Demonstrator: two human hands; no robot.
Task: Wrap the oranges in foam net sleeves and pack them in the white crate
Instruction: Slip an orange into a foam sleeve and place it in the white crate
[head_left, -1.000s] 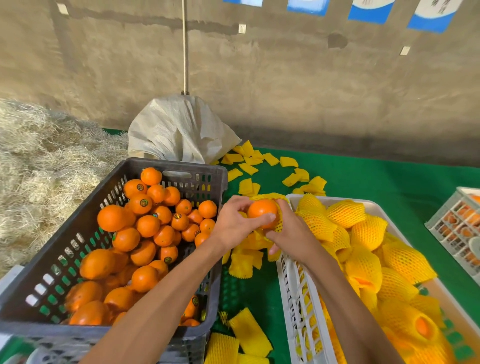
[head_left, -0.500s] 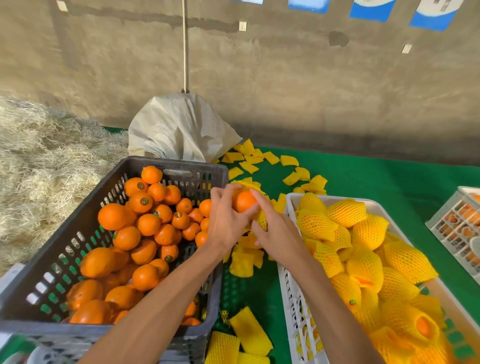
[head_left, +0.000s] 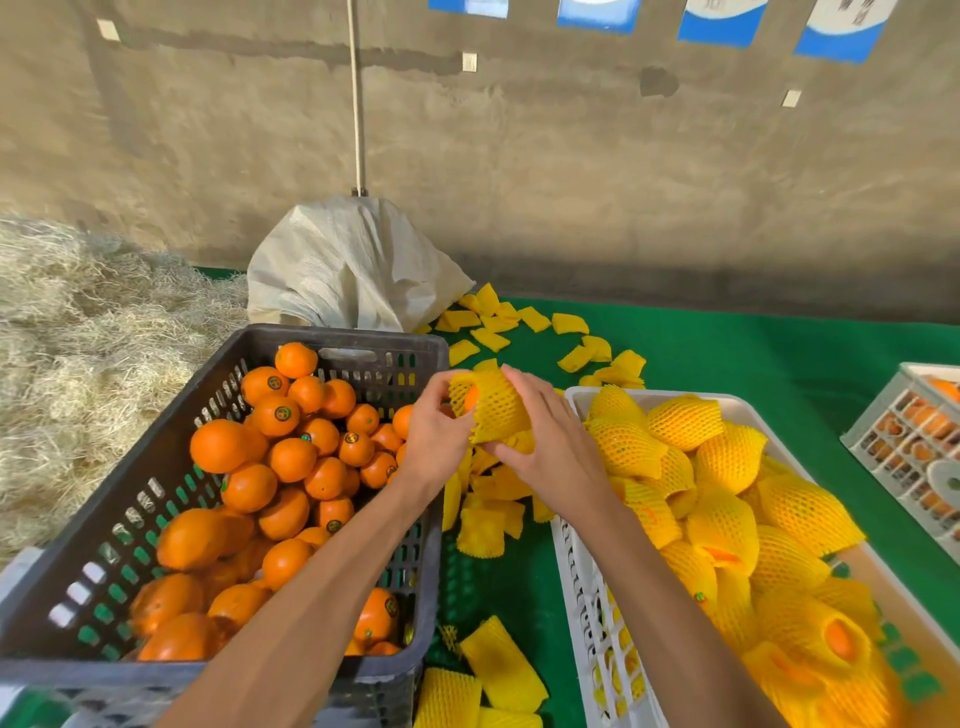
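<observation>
We hold orange (head_left: 471, 399) between dark crate (head_left: 171, 467) and white crate (head_left: 582, 561); left hand (head_left: 435, 447) and right hand (head_left: 551, 441), close together, both grip yellow foam sleeve (head_left: 493, 408) (orange barely peeking out).

Both forearms bare; no sleeves, apparently no jewellery.

Head camera looks forward and down, close.
</observation>
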